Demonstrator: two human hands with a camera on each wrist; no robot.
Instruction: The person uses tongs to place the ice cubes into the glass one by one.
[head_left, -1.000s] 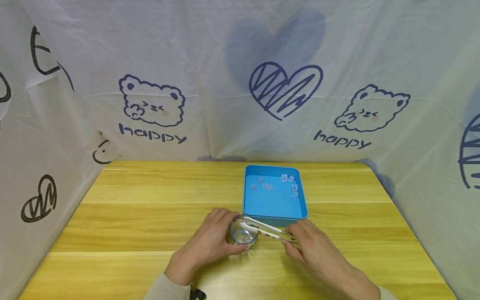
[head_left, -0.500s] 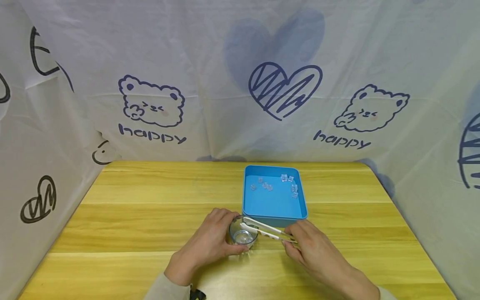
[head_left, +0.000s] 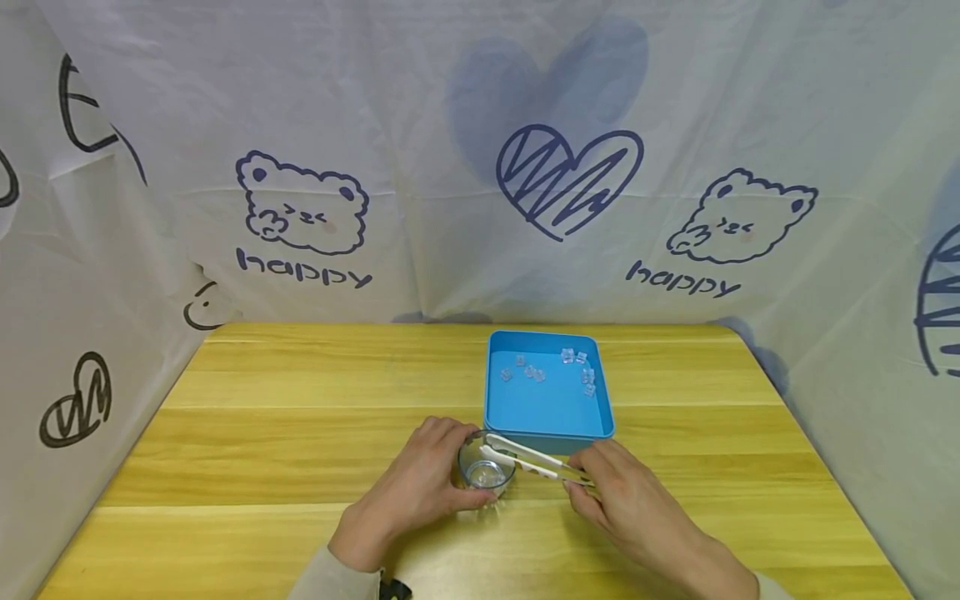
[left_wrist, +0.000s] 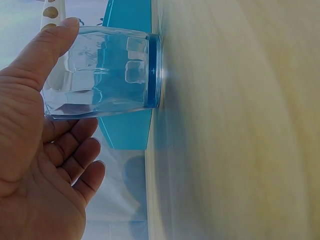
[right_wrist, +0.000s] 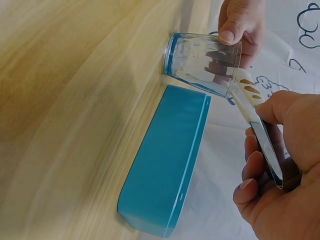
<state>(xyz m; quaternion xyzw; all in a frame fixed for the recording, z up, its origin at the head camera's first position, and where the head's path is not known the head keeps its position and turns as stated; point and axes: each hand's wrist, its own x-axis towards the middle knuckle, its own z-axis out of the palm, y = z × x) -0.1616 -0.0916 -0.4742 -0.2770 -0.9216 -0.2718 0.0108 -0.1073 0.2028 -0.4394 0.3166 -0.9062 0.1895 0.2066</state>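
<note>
A small clear glass (head_left: pixel 486 468) stands on the wooden table (head_left: pixel 300 433), just in front of a blue tray (head_left: pixel 550 408). My left hand (head_left: pixel 447 468) is curled round the glass, its thumb (left_wrist: pixel 50 45) lying along the wall of the glass (left_wrist: pixel 107 72). Clear cubes (left_wrist: pixel 134 60) show inside near the base. My right hand (head_left: pixel 592 482) pinches white tongs (head_left: pixel 528 458) by their rear end. The tong tips reach over the glass rim, arms apart. The right wrist view shows the tongs (right_wrist: pixel 250 95) entering the glass (right_wrist: pixel 205 62). Several clear cubes (head_left: pixel 581 367) lie at the tray's far side.
A printed white cloth (head_left: pixel 480 167) walls the table at the back and on both sides. The tray (right_wrist: pixel 167 165) sits close to the glass on its far right. Bare wood extends to the left and along the near edge.
</note>
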